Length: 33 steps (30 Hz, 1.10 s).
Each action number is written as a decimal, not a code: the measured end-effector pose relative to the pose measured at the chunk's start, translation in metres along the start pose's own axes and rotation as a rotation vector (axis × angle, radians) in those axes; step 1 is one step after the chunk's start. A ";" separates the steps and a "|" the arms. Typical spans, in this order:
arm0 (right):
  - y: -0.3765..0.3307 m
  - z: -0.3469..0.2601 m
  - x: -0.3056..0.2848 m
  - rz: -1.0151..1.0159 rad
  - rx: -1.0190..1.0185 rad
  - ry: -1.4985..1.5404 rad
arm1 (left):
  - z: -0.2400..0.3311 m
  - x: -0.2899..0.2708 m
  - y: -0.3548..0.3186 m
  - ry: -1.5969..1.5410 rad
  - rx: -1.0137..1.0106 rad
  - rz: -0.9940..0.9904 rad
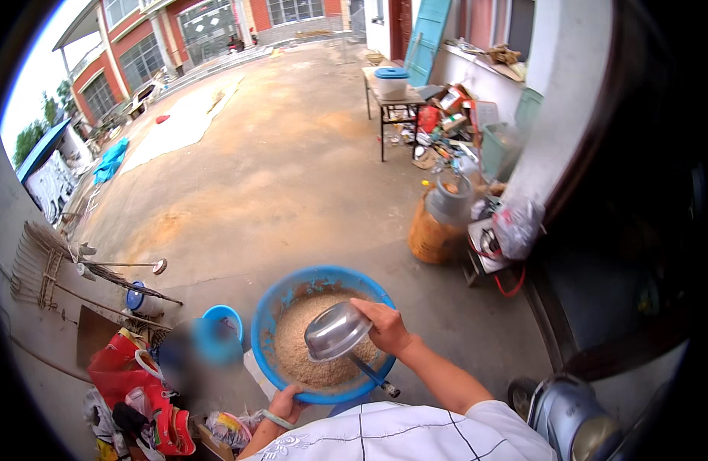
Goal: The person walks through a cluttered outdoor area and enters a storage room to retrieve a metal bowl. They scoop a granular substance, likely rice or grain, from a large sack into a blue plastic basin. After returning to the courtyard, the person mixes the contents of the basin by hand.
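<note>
A large blue basin (260,315) stands in front of me, holding pale, grain-like loose material (292,334). My right hand (388,326) is closed on the edge of a shiny metal bowl (334,332), tilted above this material. Below the bowl, a dark rod with a blue part (373,374) reaches across the basin's near right rim; whether it joins the bowl I cannot tell. My left hand (286,403) grips the basin's near left rim, fingers partly hidden by it. What the bowl contains is not visible.
Left of the basin are a smaller blue bucket (225,315), red bags (127,369) and a rake (43,261) against the wall. To the right stand an orange gas cylinder (433,230), a stove (488,246) and a scooter (569,419). Further off is a table (400,100) beside piled clutter.
</note>
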State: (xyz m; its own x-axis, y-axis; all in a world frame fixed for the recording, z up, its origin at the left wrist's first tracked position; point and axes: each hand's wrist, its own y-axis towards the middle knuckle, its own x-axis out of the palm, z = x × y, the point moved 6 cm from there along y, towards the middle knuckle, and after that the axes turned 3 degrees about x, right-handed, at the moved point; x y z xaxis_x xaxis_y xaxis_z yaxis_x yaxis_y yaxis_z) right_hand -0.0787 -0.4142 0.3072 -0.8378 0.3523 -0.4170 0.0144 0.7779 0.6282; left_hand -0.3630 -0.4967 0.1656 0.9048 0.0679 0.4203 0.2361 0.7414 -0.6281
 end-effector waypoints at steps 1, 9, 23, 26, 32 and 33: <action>0.020 0.013 0.007 0.029 0.010 0.045 | 0.013 0.000 0.020 -0.017 0.006 0.007; 0.167 0.178 0.026 0.080 0.344 0.167 | 0.139 0.077 0.193 -0.077 -0.003 0.067; 0.480 0.352 0.134 -0.172 0.150 0.334 | 0.315 0.171 0.426 -0.325 0.161 0.110; 0.536 0.389 0.187 -0.368 0.128 0.312 | 0.354 0.179 0.450 -0.350 0.214 0.172; 0.637 0.477 0.294 -0.424 0.240 0.459 | 0.440 0.155 0.545 -0.299 0.252 0.212; 0.651 0.497 0.311 -0.432 0.255 0.449 | 0.455 0.145 0.568 -0.278 0.245 0.225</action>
State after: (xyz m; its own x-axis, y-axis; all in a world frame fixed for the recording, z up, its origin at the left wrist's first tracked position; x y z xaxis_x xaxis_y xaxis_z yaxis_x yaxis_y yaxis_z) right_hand -0.0587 0.4603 0.2606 -0.9423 -0.2254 -0.2476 -0.2903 0.9185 0.2685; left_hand -0.2587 0.2380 0.1680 0.7867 0.3982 0.4718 -0.0774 0.8218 -0.5645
